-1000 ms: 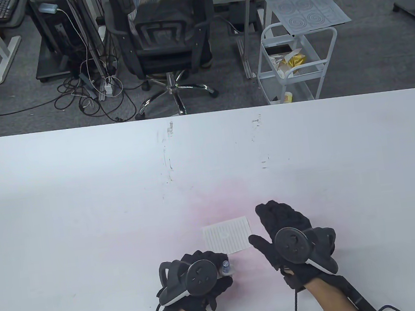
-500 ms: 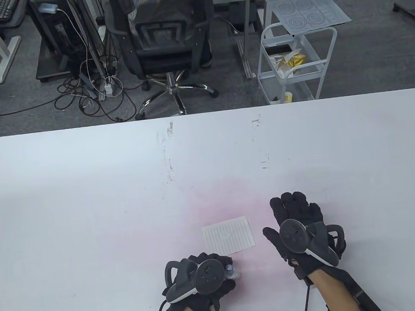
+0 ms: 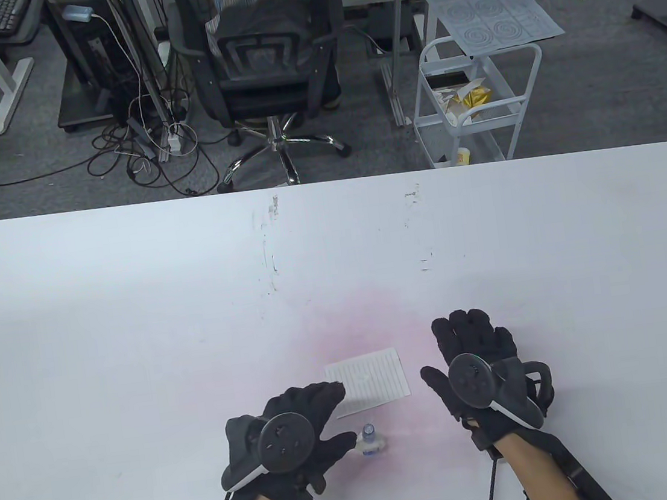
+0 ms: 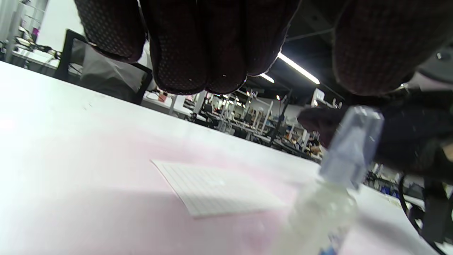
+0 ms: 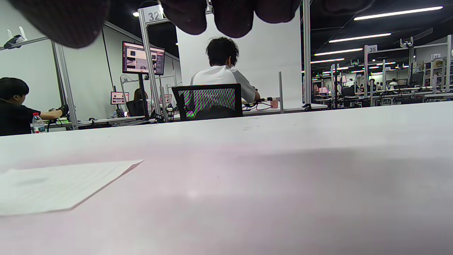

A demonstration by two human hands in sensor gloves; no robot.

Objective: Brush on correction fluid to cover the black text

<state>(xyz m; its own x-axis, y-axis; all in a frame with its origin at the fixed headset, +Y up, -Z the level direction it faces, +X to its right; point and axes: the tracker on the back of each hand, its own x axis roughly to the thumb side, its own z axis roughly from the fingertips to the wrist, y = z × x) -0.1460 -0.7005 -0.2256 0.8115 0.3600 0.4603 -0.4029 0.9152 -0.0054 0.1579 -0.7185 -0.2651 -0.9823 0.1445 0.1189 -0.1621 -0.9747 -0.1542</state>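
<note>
Correction fluid bottle (image 3: 369,439) is standing upright on the white bench (image 3: 135,317), capped with a clear bluish top, just near-side of the lined paper (image 3: 368,381). My left hand (image 3: 289,434) is hovering beside it with fingers (image 3: 321,394) spread open, gripping nothing; thumb tip is sitting right next to the bottle, can't tell if it's touching. Fingertips are reaching over the paper's near-left corner. In the left wrist view the bottle (image 4: 329,198) is showing close and blurry, paper (image 4: 212,191) lying flat beyond it. My right hand (image 3: 475,366) is lying palm down, fingers extended and open, just right of the paper, holding nothing. Right wrist view is showing the paper (image 5: 60,186) off to the left on the bench. Pinkish stain is tinting the bench around the paper.
</note>
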